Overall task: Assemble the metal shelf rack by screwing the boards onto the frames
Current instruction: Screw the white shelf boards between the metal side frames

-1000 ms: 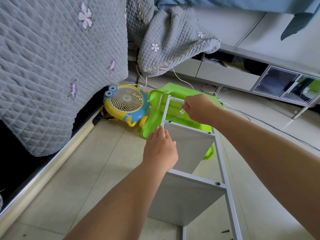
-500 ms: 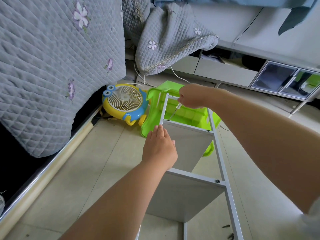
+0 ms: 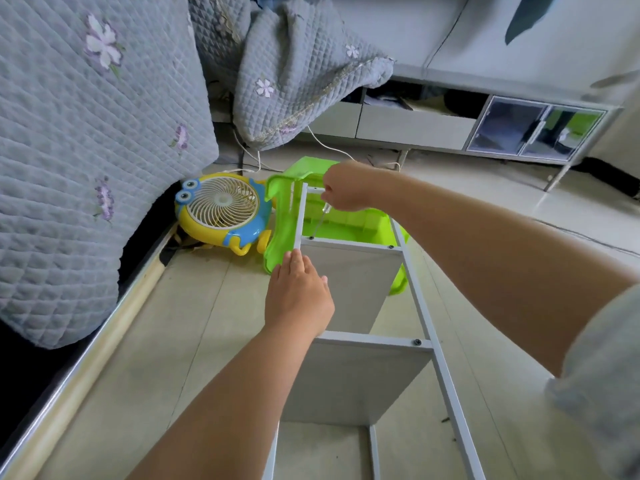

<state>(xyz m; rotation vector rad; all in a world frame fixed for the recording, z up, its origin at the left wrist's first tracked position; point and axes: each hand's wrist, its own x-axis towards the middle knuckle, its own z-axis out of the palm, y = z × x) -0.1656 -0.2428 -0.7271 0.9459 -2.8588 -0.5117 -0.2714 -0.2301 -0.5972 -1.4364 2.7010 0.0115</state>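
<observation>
Left hand lies flat, fingers straight and together, pressing on the left edge of the upper board, fingertips just short of the frame's left rail. Right hand is curled round a screwdriver, handle hidden in the fist; the shaft angles down-left with its tip on a screw at the left end of the crossbar over that board. Another screw sits at the right end of the same bar.

Rack frame lies on the tiled floor, running away from the camera. A lower board hangs under the next crossbar, one screw visible at its right end; the left end is hidden by the left forearm.

A green plastic stool sits tipped right behind the frame's far end, touching or nearly touching it. A yellow-blue toy fan lies just left of the stool. A grey quilt hangs over the bed edge on the left. Low cabinet along the back wall, white cable trailing on the floor in front.
</observation>
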